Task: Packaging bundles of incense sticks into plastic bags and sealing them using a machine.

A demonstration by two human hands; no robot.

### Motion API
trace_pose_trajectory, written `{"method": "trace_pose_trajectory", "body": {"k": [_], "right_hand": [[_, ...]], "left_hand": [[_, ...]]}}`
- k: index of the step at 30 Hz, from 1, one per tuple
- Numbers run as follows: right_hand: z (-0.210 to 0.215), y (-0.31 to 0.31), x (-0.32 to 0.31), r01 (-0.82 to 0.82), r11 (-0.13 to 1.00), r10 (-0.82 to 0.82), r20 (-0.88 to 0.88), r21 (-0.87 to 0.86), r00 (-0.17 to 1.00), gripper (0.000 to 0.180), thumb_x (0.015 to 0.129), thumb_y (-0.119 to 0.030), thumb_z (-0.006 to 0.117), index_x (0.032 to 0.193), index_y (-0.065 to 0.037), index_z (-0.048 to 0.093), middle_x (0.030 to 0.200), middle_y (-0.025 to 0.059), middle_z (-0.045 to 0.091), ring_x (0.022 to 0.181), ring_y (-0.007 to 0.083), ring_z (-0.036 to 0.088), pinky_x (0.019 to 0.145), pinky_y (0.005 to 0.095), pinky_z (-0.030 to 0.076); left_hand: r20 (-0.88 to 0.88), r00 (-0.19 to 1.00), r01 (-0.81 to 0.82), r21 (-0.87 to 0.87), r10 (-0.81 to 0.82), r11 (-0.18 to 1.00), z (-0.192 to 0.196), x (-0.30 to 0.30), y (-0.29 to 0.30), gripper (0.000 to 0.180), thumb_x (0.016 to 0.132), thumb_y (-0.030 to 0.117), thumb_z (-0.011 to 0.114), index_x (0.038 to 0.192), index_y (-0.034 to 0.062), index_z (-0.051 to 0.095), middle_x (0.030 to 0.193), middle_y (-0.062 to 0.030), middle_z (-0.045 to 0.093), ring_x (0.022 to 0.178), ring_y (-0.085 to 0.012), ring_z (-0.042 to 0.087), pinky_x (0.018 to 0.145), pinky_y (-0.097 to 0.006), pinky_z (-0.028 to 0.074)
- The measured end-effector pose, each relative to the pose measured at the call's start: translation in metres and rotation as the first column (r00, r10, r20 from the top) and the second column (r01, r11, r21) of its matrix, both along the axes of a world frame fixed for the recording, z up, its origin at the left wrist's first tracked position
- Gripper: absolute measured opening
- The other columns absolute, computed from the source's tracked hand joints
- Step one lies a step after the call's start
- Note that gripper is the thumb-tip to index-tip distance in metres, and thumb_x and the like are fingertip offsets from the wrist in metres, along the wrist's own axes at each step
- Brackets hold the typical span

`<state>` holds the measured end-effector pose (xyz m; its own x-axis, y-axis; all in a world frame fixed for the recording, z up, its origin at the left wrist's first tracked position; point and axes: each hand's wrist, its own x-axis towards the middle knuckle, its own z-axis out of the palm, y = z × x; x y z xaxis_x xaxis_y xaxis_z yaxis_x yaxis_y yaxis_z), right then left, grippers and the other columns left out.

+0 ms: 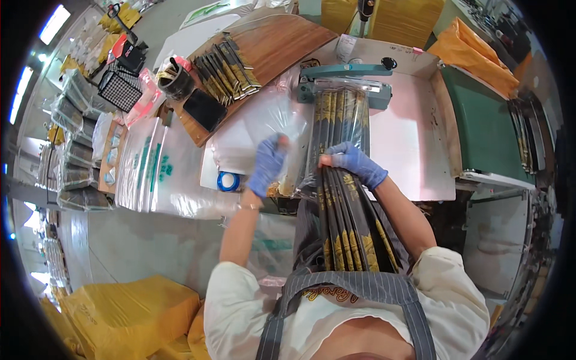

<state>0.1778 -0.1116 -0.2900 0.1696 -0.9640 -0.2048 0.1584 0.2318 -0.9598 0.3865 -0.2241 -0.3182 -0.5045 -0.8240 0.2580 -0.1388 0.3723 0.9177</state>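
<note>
My right hand (355, 163), in a blue-purple glove with bare fingertips, is closed on a bundle of long, slim black-and-gold packets (347, 222). The bundle fans out down toward my apron. Beyond that hand, more such packets lie side by side in a clear plastic bag (342, 111), its far end at the teal bag sealer (345, 70). My left hand (268, 163), gloved alike, hangs to the left of the bundle, apart from it. Its fingertips are smeared by motion, so whether it pinches anything is unclear. Clear plastic bags (249, 129) lie beyond it.
More black-and-gold packets (227, 69) lie on a brown wooden board (282, 36), near a dark pen cup (174, 81) and a black phone (205, 110). A blue tape roll (228, 181) lies near the table's front edge. Stacked clear bags (162, 168) lie left.
</note>
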Motion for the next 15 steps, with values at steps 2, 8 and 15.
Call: {"method": "trace_pose_trajectory", "body": {"k": [2,8,15], "right_hand": [[0.003,-0.009,0.019,-0.042,0.999,0.042,-0.059,-0.009,0.997,0.027,0.08,-0.027,0.067,0.075,-0.001,0.067,0.069,0.0021,0.062,0.065,0.0075,0.056,0.063,0.022,0.044],[0.004,-0.01,0.034,-0.086,0.994,0.091,0.068,-0.074,0.993,0.025,0.078,-0.024,0.067,0.075,0.0,0.068,0.07,0.0034,0.065,0.065,0.0074,0.057,0.062,0.0195,0.044],[0.007,-0.005,0.036,-0.053,0.998,0.051,0.056,0.026,0.997,0.02,0.083,-0.019,0.063,0.079,0.0,0.068,0.072,0.0038,0.065,0.065,0.0077,0.057,0.062,0.0207,0.046]], "left_hand": [[0.039,0.999,-0.002,-0.114,0.007,0.993,0.005,-0.007,0.036,0.023,0.088,0.023,0.057,0.078,0.0028,0.058,0.063,-0.0001,0.052,0.061,-0.0085,0.044,0.057,-0.029,0.041],[0.366,0.844,-0.185,-0.487,0.391,0.854,0.012,0.023,0.041,0.017,0.083,0.017,0.057,0.082,-0.0001,0.059,0.065,-0.0035,0.056,0.06,-0.0122,0.047,0.057,-0.031,0.042],[-0.173,0.946,-0.245,0.167,0.273,0.955,0.015,0.011,0.079,0.016,0.084,0.017,0.061,0.075,0.0048,0.055,0.073,0.001,0.055,0.068,-0.006,0.049,0.062,-0.022,0.042]]}}
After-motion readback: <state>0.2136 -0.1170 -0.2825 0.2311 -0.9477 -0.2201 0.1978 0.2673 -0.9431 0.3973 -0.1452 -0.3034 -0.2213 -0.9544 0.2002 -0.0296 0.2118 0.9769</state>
